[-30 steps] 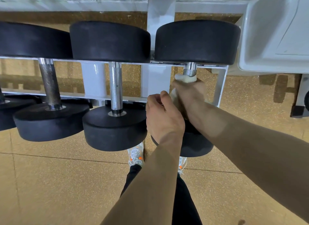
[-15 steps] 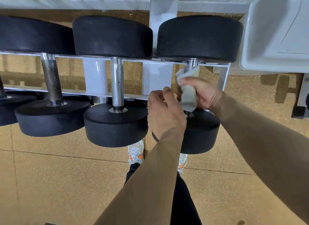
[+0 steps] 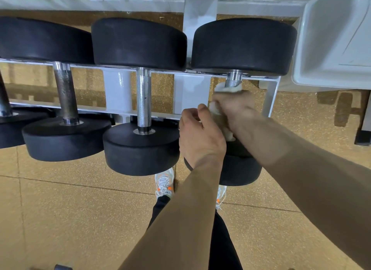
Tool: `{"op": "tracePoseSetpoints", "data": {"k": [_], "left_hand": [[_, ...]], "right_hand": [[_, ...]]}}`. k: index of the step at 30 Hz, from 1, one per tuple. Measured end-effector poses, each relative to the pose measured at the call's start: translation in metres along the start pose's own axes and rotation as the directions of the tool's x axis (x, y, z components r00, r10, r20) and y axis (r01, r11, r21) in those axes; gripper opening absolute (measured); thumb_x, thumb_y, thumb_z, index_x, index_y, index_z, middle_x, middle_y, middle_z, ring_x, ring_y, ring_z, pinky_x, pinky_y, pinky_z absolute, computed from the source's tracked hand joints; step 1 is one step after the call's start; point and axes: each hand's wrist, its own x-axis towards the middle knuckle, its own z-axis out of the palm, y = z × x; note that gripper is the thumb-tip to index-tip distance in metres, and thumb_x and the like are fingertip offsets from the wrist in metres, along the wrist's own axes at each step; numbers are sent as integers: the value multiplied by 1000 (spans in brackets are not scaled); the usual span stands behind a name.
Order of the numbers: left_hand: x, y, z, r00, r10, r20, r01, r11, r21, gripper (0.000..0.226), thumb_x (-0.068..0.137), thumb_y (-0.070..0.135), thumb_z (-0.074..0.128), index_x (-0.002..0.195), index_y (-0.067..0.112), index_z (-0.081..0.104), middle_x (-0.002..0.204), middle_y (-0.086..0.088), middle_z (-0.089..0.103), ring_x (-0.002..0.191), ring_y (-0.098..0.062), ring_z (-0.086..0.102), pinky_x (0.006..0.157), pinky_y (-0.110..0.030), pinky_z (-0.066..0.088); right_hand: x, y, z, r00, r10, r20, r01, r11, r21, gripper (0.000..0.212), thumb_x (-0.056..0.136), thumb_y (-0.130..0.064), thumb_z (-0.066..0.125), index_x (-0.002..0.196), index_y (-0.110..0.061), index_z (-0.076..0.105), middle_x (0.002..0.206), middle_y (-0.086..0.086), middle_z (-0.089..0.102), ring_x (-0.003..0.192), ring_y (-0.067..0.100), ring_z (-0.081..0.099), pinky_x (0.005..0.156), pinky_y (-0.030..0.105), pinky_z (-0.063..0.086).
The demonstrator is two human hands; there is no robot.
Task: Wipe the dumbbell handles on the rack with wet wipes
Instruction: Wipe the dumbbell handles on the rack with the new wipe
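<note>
Gym floor, white rack (image 3: 118,91): right hand (image 3: 234,107) is clamped round the wipe (image 3: 230,89) on the rightmost handle (image 3: 232,80) and has rolled back over it, so that handle's mid-scrub. Left hand (image 3: 200,137) stays curled just beside, apparently holding nothing.

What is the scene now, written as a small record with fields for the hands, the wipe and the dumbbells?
right hand: wraps the wet wipe around the handle of the rightmost dumbbell
left hand: fingers curled, beside the wipe, nothing visible in it
wet wipe: white, crumpled, mostly covered by the right hand
middle handle: bare metal, no hand on it
rack: white metal, holds the dumbbells
</note>
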Motion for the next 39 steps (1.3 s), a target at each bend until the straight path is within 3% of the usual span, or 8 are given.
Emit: {"op": "tracePoseSetpoints", "data": {"k": [2, 5, 8, 13, 21, 31, 35, 39], "left_hand": [[0, 0, 0, 1000, 4, 1, -4, 1000, -4, 49, 84, 65, 21, 96, 30, 53, 102, 5, 64, 91, -21, 59, 88, -48, 49], [0, 0, -1, 1000, 13, 11, -13, 1000, 0, 43, 88, 60, 24, 94, 29, 52, 100, 6, 63, 90, -20, 58, 87, -46, 49], [0, 0, 0, 1000, 9, 20, -9, 1000, 2, 45, 87, 62, 23, 97, 30, 53, 100, 6, 64, 91, -19, 60, 88, -47, 50], [1, 1, 0, 999, 31, 35, -31, 999, 24, 43, 90, 61, 22, 98, 31, 52, 102, 6, 64, 96, -22, 61, 90, -49, 49], [-1, 4, -4, 1000, -17, 22, 16, 1000, 16, 38, 96, 59, 28, 101, 30, 52, 104, 4, 64, 93, -22, 60, 87, -44, 49], [-2, 4, -4, 1000, -5, 16, 5, 1000, -9, 37, 97, 58, 27, 100, 30, 51, 101, 4, 63, 90, -21, 60, 89, -46, 49], [-3, 4, -4, 1000, -12, 10, 12, 999, -40, 39, 95, 59, 25, 101, 30, 51, 101, 4, 63, 89, -21, 60, 89, -46, 49], [-4, 2, -4, 998, -38, -55, 30, 991, -131, 32, 100, 54, 32, 97, 28, 50, 93, 4, 64, 84, -20, 61, 86, -45, 49]], "right_hand": [[6, -12, -2, 999, -29, 14, 28, 998, 58, 20, 80, -17, 77, 91, -12, 61, 74, 1, 63, 62, 8, 66, 52, 13, 47], [16, -16, -13, 967, -47, 251, -3, 981, 195, 59, 64, -30, 89, 115, -8, 68, 98, 4, 72, 92, 23, 73, 83, 34, 59], [23, -8, -26, 874, -58, 483, -113, 942, 317, 16, 86, -28, 74, 85, -12, 78, 90, 6, 74, 88, 24, 74, 87, 37, 60], [27, 1, -34, 792, -60, 608, -131, 955, 265, 27, 69, -24, 85, 94, -14, 77, 96, 7, 71, 88, 24, 70, 96, 41, 54], [-8, 29, -21, 980, -51, 194, 122, 919, -374, 50, 81, -37, 83, 115, -9, 61, 100, 8, 72, 90, 24, 71, 86, 40, 59], [-53, 34, -61, 893, -444, -71, 403, 861, -310, 18, 104, -28, 57, 89, -21, 63, 73, -8, 62, 69, 8, 61, 57, 24, 44], [-70, 22, -78, 553, -801, 229, 753, 364, -548, 23, 100, -12, 49, 107, -26, 65, 89, -17, 68, 80, -3, 59, 70, 21, 44], [-26, 14, -84, 288, -393, 873, 713, -521, -469, 57, 90, -16, 39, 142, -20, 59, 150, 2, 55, 146, 28, 40, 126, 47, 22]]}}
